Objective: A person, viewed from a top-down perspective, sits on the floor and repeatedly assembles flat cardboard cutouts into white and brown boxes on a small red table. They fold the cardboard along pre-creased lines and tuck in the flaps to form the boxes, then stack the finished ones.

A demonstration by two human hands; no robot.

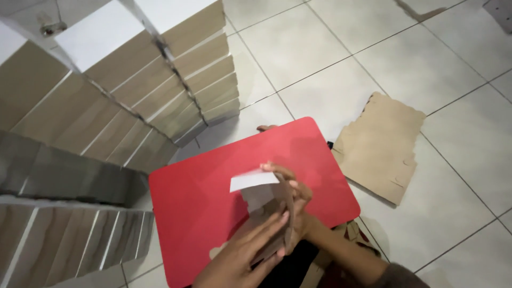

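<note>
- The left hand [242, 256] and right hand [293, 205] meet over the red board [213, 197], both clasped shut on a partly folded cardboard piece [269, 200].
- That piece stands nearly upright, long axis from 7 o'clock to 1 o'clock, its white flap [250, 180] pointing toward 9 o'clock.
- The board's rounded edges leave bare red surface toward 9 and 12 o'clock from the hands.
- Stacks of folded boxes [122, 90] crowd the 10 o'clock side, close to the board's edge.
- A flat cardboard sheet [380, 146] lies on the tiled floor [330, 53] at 2 o'clock, just beside the board; open floor beyond.
</note>
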